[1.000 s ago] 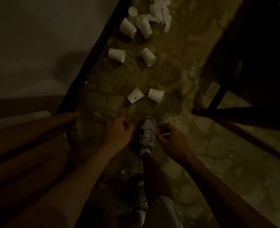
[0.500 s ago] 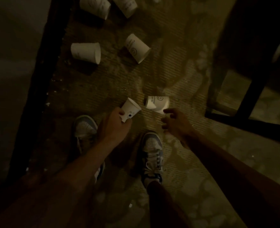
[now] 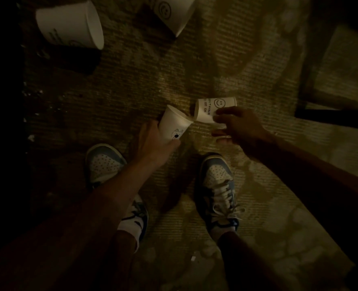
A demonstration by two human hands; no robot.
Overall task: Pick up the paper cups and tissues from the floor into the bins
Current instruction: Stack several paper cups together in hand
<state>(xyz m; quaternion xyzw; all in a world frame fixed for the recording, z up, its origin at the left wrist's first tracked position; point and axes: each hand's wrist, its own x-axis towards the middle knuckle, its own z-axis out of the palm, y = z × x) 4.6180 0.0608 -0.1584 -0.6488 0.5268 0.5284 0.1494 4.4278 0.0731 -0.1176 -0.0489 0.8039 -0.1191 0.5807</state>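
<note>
Dim light on a patterned rug [image 3: 132, 80], a person's left hand [image 3: 153, 143], grip grasping a tilted white paper cup [image 3: 174, 124], right hand [image 3: 239, 127], grip released, fingertips [image 3: 218, 112] touching a smiley-face cup [image 3: 211, 106] lying sideways just beside it, blue-and-white sneakers [image 3: 218, 181] below.
</note>
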